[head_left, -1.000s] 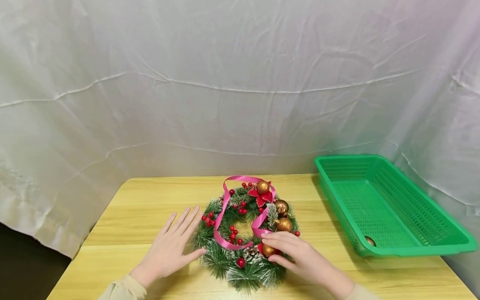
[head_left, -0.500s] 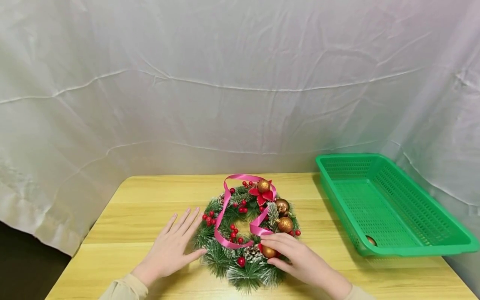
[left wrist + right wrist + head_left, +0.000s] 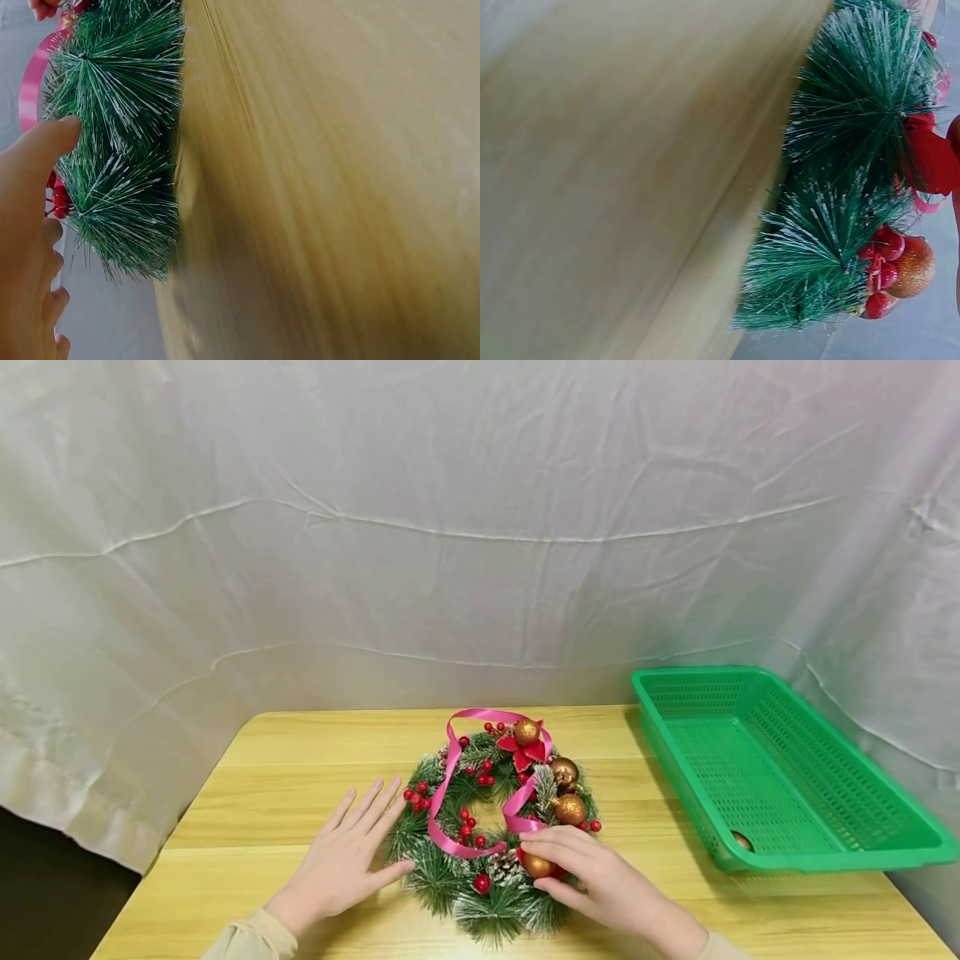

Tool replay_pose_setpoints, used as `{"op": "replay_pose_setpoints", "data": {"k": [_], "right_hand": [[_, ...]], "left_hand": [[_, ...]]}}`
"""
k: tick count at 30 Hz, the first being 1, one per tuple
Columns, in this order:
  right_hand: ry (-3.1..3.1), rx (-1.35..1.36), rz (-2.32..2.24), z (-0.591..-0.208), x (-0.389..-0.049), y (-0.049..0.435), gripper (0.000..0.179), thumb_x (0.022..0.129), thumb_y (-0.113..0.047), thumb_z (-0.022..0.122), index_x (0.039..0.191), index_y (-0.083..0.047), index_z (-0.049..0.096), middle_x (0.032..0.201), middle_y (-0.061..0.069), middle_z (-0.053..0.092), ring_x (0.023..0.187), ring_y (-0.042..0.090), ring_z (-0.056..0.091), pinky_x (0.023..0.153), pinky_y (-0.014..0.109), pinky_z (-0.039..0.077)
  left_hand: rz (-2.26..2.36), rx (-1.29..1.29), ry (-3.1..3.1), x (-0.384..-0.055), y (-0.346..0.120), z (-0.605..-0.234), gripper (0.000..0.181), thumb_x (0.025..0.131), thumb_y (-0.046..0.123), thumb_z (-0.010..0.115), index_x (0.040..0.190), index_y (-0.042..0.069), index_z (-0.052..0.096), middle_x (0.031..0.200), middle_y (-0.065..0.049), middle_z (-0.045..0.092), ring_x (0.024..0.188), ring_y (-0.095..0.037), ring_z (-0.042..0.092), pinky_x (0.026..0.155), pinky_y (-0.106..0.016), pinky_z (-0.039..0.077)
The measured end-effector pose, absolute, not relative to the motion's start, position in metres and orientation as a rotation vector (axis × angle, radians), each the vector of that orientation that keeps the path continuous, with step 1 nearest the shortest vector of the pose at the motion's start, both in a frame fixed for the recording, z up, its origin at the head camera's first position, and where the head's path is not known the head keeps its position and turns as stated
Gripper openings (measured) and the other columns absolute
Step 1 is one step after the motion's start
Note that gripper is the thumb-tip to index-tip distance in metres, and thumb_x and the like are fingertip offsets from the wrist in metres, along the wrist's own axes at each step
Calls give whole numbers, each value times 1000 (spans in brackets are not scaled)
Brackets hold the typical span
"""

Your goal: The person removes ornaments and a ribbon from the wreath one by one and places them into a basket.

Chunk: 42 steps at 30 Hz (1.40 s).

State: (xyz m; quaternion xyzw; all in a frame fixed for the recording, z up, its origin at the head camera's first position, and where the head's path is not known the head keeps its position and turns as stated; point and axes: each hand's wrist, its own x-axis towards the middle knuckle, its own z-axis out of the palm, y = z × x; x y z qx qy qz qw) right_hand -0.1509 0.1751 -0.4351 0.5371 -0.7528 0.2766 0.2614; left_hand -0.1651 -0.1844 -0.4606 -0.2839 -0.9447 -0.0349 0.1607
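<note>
A green wreath (image 3: 491, 914) with frosted needles, red berries and pine cones lies flat on the table. Across it loops a pink ribbon (image 3: 441, 793). Near the wreath's lower right, my right hand (image 3: 603, 878) holds a gold bauble (image 3: 537, 865) between thumb and fingers, over a red flower (image 3: 930, 161) on the wreath. At the left side my left hand (image 3: 341, 860) has its fingers spread straight, the thumb touching or close to the needles. More baubles, a glittery one (image 3: 571, 809) and a shiny brown one (image 3: 564, 773), sit along the wreath's right side.
To the right stands a green plastic basket (image 3: 678, 793) with perforated walls; one brown bauble (image 3: 742, 841) lies in its near corner. The wooden table (image 3: 300, 752) ends at a pale cloth backdrop (image 3: 450, 593) behind and at the sides.
Both hands stay almost where they were. The ribbon's end beside the right hand shifts slightly. The view moves a little at first.
</note>
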Motion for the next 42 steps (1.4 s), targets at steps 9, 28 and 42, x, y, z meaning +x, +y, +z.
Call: {"op": "replay_pose_setpoints", "data": {"k": [9,28,42], "right_hand": [[-2017,1470,793,-430,-147,176,43,91,-19,65,129,0,56,126,8,59,111,25,58,103,27,40],[-1896,1460,872,-402,-137,181,40,90,-17,66,121,8,59,124,16,60,108,30,59,104,28,39],[-1830,1471,904,-371,-139,186,38,91,-15,65,118,11,59,122,19,60,108,30,59,99,27,44]], "left_hand": [[-125,-824,-2703,-167,-181,-462,84,88,70,41,151,15,28,160,-3,10,144,-26,13,116,-48,4],[-121,-854,-2678,-171,-174,-465,86,88,71,41,151,14,29,159,-4,11,143,-29,19,115,-50,8],[-121,-816,-2710,-167,-185,-465,85,88,70,42,151,15,29,160,-2,9,145,-24,9,115,-50,7]]}}
